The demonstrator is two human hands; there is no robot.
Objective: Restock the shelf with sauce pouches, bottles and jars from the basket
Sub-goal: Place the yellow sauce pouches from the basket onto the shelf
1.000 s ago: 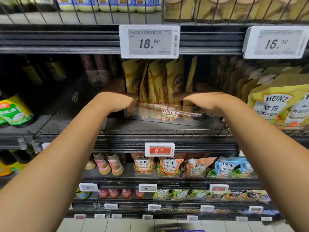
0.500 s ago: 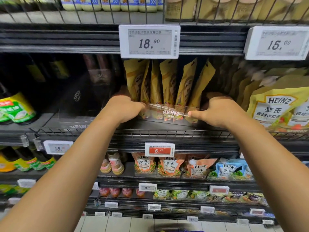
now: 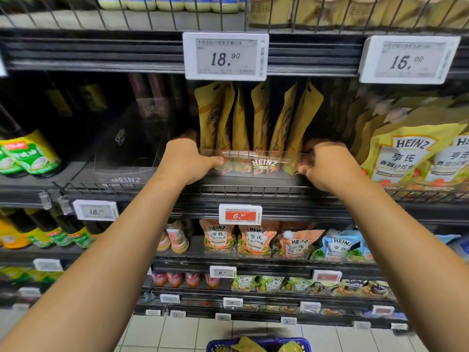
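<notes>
Far to your left on the dark metal shelf (image 3: 83,174) stand dark glass bottles with green and yellow labels (image 3: 28,156), and next to them an unfilled clear plastic display tray printed HEINZ (image 3: 127,158). Your left hand (image 3: 189,161) grips the left end of a second clear plastic Heinz tray (image 3: 262,163), thumb along its front edge and fingers curled behind. Inside that tray a row of mustard-yellow Heinz sauce pouches (image 3: 256,118) stands upright, edge-on to you and leaning slightly apart from one another. Above them hangs a white electronic price tag reading 18.90 (image 3: 225,56). Your right hand (image 3: 327,165) grips the tray's right end the same way, fingers wrapped behind and thumb at the front. Just beside it to the right, more yellow Heinz pouches with white labels (image 3: 411,153) face forward. Below the tray, a red price tag reading 6.80 (image 3: 239,214) sits on the shelf rail. At the bottom edge, the blue plastic shopping basket (image 3: 258,344) rests on the tiled floor with yellow pouches showing inside it.
</notes>
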